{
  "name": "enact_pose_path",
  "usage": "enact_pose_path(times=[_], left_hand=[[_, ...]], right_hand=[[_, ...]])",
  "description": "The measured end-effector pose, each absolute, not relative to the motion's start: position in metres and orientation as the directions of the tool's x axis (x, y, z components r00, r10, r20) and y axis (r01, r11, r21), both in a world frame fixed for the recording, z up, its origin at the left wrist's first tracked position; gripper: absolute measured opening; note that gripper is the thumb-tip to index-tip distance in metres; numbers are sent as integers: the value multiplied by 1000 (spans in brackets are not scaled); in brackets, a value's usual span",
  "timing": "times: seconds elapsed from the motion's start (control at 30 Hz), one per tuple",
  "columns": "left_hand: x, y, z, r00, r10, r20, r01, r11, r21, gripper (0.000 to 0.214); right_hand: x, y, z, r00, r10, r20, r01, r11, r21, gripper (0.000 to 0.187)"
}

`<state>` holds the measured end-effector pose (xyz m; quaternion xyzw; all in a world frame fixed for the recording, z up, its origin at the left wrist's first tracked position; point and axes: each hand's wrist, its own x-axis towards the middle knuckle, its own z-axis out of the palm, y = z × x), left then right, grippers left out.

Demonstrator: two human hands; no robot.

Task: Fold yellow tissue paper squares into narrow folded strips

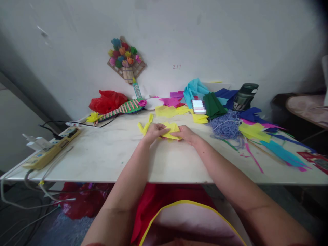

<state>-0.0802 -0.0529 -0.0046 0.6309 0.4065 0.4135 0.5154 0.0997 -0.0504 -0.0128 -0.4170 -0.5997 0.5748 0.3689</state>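
Observation:
Both hands meet over the middle of the white table, gripping a stack of yellow crepe paper [172,130] from either side. My left hand [155,132] pinches its left edge with thumb and fingers. On the opposite edge, my right hand [188,134] is closed with its thumb on top. A little reddish colour shows beneath the yellow sheets, too small to make out. Just left of my left hand lies a folded yellow paper strip [146,125]. Loose yellow paper pieces [166,110] rest on the table beyond the hands.
At the right are a tangle of blue-violet yarn [224,126], dark green paper [214,105] and a dark bottle [246,96]. A decorated paddle-shaped piece [125,108] and a red plastic bag [109,100] lie at back left. A power strip [52,148] with cables occupies the left edge.

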Motion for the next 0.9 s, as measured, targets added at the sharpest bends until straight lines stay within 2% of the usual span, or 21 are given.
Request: enact_pose_path(times=[0.1, 0.27, 0.5, 0.73, 0.9], left_hand=[[-79, -51, -8, 330, 939, 98, 121, -145, 982, 33], [-77, -51, -9, 331, 938, 106, 66, -135, 989, 32], [-80, -50, -8, 402, 914, 61, -35, -51, 998, 33], [-82, -52, -6, 437, 899, 22, 32, -40, 999, 38], [-78, -50, -10, 385, 920, 70, -2, -75, 997, 37]], right_hand=[[100, -48, -14, -373, 928, 13, 42, 31, -999, 27], [99, -43, -18, -320, 942, 105, -26, 102, -994, 27], [100, -45, -16, -332, 934, 128, -28, 126, -992, 26], [100, -43, -17, -317, 937, 145, -47, 137, -989, 28], [100, -42, -20, -348, 928, 131, -29, 130, -991, 27]])
